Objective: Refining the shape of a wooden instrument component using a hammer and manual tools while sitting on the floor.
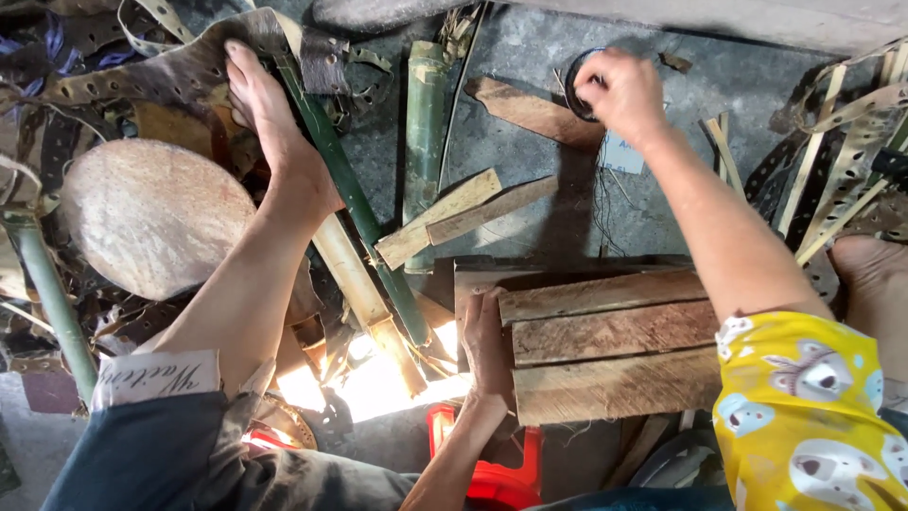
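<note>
My right hand point(619, 90) reaches to the far side of the concrete floor, its fingers closed on a dark round roll point(575, 83) with thin black strands point(605, 203) trailing below it. Lying flat with fingers extended, my left hand point(487, 343) rests against the left end of a stack of rough wooden planks point(610, 341) right in front of me. It holds nothing. My bare left foot point(270, 114) is stretched out at the upper left, on perforated metal strips.
Green bamboo tubes point(426, 123), a long green bamboo stick point(352, 194) and split bamboo pieces point(459, 213) lie mid-floor. A round wooden disc point(151, 218) sits at left. Perforated metal strips point(837, 161) pile up at right. A red plastic stool point(492, 468) is below me.
</note>
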